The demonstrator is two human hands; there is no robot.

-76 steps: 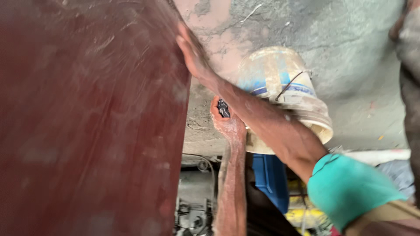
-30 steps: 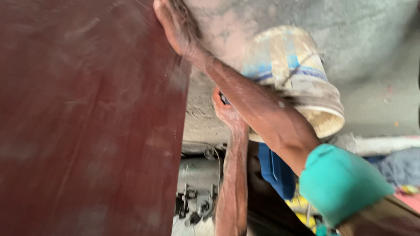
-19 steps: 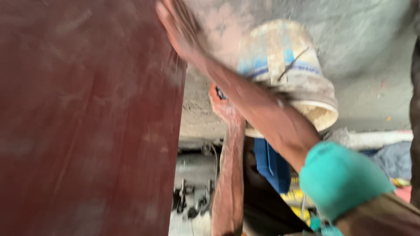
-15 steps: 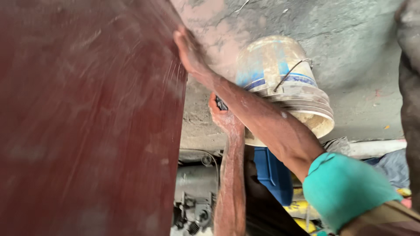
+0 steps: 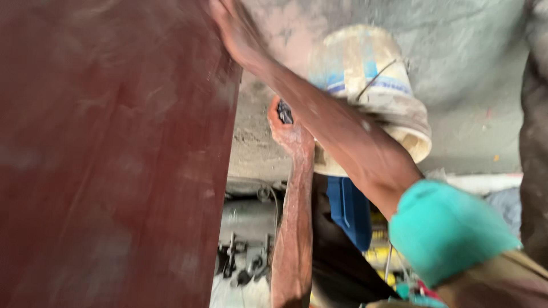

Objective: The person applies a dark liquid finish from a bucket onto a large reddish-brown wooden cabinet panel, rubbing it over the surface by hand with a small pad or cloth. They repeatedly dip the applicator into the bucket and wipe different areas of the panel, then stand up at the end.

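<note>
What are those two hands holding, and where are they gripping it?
The right hand lies flat along the edge of the dark red board. The left hand is closed around a small dark object; too blurred to identify.

right hand [image 5: 237, 34] raised flat, left hand [image 5: 290, 128] fisted

Matt, dusty red-brown board [image 5: 114, 159]; grimy plastic bucket [image 5: 365, 85]; rough concrete floor [image 5: 456, 40]

Right hand [image 5: 237, 31] flat against edge of dark red board [image 5: 108, 154]. Left hand [image 5: 290, 128] closed around small dark object [image 5: 285, 112], beside dusty plastic bucket [image 5: 365, 85]. Blurred.
</note>
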